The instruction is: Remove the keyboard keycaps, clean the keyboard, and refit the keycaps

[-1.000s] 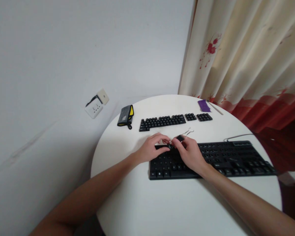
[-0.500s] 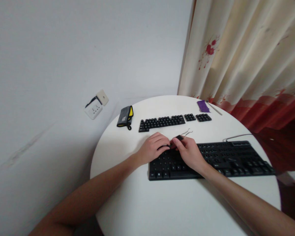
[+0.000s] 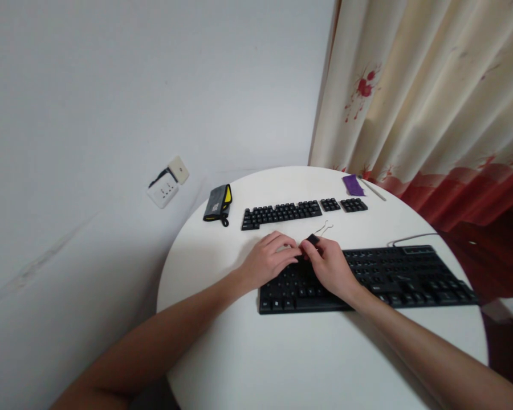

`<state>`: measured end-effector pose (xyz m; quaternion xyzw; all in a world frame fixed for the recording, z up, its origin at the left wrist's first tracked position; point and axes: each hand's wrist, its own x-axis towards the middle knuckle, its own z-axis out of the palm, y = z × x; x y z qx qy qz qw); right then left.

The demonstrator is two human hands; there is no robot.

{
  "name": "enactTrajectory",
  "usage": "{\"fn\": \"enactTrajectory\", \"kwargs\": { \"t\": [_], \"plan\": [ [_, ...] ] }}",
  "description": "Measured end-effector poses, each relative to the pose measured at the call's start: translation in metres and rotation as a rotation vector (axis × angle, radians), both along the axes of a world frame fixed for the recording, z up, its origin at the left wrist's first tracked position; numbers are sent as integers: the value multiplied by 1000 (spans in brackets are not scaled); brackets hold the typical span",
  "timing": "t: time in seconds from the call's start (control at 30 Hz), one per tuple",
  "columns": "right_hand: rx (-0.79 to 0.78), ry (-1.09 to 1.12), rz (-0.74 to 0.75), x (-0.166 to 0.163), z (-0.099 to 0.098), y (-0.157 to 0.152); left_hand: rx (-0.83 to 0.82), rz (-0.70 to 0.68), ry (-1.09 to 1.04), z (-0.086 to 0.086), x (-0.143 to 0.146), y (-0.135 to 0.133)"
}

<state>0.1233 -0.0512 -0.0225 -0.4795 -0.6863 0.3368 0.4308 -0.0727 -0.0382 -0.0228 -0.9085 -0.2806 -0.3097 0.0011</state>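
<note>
My right hand [image 3: 330, 261] is closed on a keycap puller [image 3: 313, 239], its black handle pinched between thumb and fingers and its two thin wires pointing up and away. Fingers bent together, my left hand [image 3: 270, 261] meets my right fingertips; whatever lies between its thumb and fingers is too small and hidden to make out. Both hands hover over the upper left part of a black keyboard [image 3: 404, 273]. Many key positions there show bare sockets, while a few keycaps remain along the front edge. My hands hide part of the board.
Behind my hands lie rows of loose black keycaps [image 3: 282, 212], with two smaller blocks [image 3: 353, 205] on their right. A grey-yellow pouch [image 3: 217, 203] sits back left. Purple cloth [image 3: 353, 185] and a thin stick [image 3: 373, 189] lie back right on the round white table [image 3: 325, 359].
My left fingers have shifted slightly and loosened around the small dark thing seen between them before. The puller's wires have tilted a little to the left in my right hand.
</note>
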Motion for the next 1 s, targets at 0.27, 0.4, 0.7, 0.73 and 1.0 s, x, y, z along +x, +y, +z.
{"fn": "enactTrajectory", "kwargs": {
  "t": [0.27,0.4,0.7,0.73,1.0],
  "plan": [
    [-70,80,-6,-1,-5,3,-23,38,-153,-1,-3,6],
    [-83,107,-22,-1,-6,4,20,370,-246,-2,-21,29],
    [-96,89,-20,-2,-2,0,-117,651,-5,-22,-49,57],
    [-94,88,-21,-2,-2,0,-121,662,1,-22,-48,57],
    [-92,96,-20,-2,-1,-1,-112,692,2,-23,-51,59]
  ]
}}
